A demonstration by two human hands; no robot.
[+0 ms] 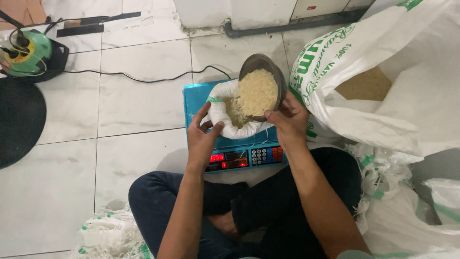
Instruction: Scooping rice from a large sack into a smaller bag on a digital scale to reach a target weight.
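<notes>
Here, right hand (289,122) grip on tilted bowl (261,86).

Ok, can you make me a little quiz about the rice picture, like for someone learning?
1. True or false: the small white bag sits on the blue scale.
2. Which hand tips the metal bowl of rice: the left hand or the right hand?
3. Multiple choice: the big open sack lies on the person's A) left, B) right, C) lap.

Key:
1. True.
2. The right hand; the left hand holds the small bag's rim.
3. B.
</notes>
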